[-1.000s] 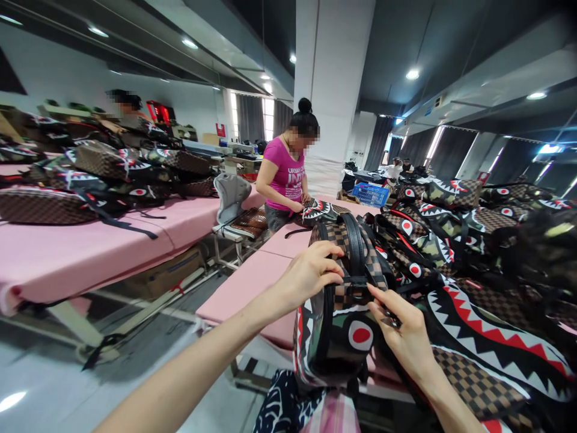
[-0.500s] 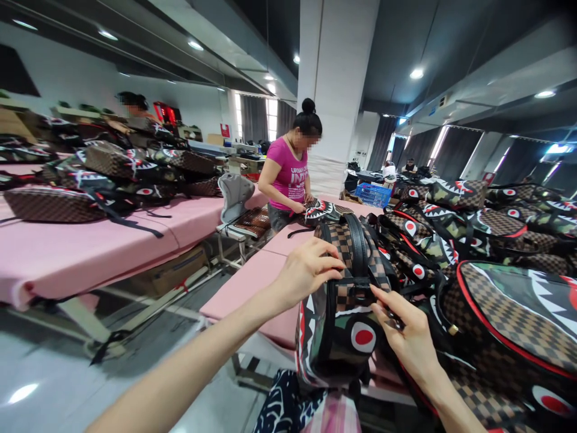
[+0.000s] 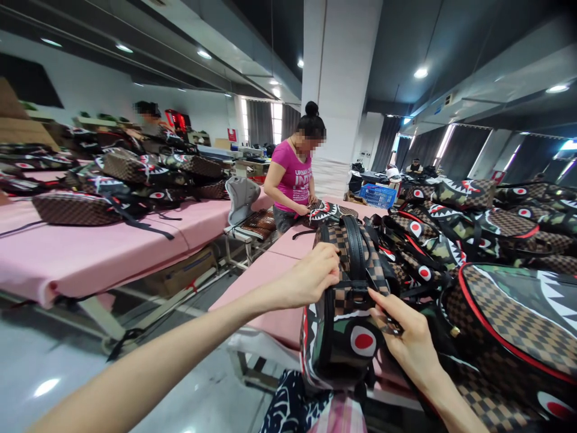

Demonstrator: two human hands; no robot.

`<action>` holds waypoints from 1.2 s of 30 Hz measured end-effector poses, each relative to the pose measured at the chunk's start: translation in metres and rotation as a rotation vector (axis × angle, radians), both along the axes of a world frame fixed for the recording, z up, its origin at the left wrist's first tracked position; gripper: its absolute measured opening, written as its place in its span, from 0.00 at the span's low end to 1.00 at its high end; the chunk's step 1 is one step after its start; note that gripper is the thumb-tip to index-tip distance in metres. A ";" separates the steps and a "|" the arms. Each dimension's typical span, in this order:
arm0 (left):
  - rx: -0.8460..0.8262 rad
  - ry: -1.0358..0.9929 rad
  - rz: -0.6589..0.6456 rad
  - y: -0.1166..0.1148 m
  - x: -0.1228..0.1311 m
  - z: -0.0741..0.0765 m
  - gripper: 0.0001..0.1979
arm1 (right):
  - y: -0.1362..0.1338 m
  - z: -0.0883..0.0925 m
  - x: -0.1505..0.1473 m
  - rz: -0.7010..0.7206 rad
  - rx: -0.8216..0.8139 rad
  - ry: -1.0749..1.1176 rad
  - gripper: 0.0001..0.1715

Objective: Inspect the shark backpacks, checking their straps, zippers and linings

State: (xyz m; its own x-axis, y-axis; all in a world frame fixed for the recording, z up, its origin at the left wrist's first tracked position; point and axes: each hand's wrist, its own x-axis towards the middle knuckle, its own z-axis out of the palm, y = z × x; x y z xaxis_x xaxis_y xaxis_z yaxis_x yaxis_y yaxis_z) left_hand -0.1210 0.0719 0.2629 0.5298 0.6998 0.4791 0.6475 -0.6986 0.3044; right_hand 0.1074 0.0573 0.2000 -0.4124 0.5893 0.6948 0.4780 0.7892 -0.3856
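A backpack (image 3: 347, 349) with brown checks, camouflage panels and a red-and-white eye stands upright in front of me on the pink table's edge. My left hand (image 3: 318, 273) is closed, its fingers curled and pinching at the backpack's upper left edge, beside the black carry handle (image 3: 354, 243). What exactly lies between those fingertips is hidden. In my right hand (image 3: 408, 337) is a small dark tool that looks like thread snips (image 3: 388, 322), partly covered by the fingers. Its pointed tip reaches toward the base of the handle.
Many similar backpacks (image 3: 518, 319) are piled along the right. Across the table a person in a pink shirt (image 3: 293, 174) handles another backpack (image 3: 325, 211). At left stands a second pink table (image 3: 135, 246) with more backpacks, and a grey chair (image 3: 241, 198) beside it. A blue basket (image 3: 377, 196) sits further back.
My left hand's fingers have curled in tighter at the backpack's top edge. The right hand's tool tip shows more clearly above the fingers. The view has turned slightly left.
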 end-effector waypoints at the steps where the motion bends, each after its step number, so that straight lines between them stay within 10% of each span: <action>1: -0.078 -0.108 -0.053 0.001 -0.004 0.000 0.09 | 0.000 0.000 0.001 0.000 -0.002 0.003 0.19; 7: -0.447 -0.461 -0.205 -0.001 -0.024 0.006 0.22 | 0.001 -0.002 0.005 -0.003 -0.021 0.019 0.21; 13: 0.108 -0.094 -0.064 0.004 -0.014 -0.005 0.08 | 0.003 -0.004 0.006 -0.007 -0.018 0.028 0.22; 19: 0.287 0.246 0.036 0.011 -0.007 -0.001 0.08 | 0.005 -0.003 0.004 0.002 -0.017 0.019 0.22; 27: 0.522 0.221 0.585 0.014 -0.025 0.013 0.13 | 0.005 -0.002 0.006 -0.010 0.005 0.029 0.21; 36: 0.193 0.017 -0.040 0.012 -0.004 -0.005 0.04 | 0.005 -0.001 0.009 -0.016 -0.019 -0.002 0.21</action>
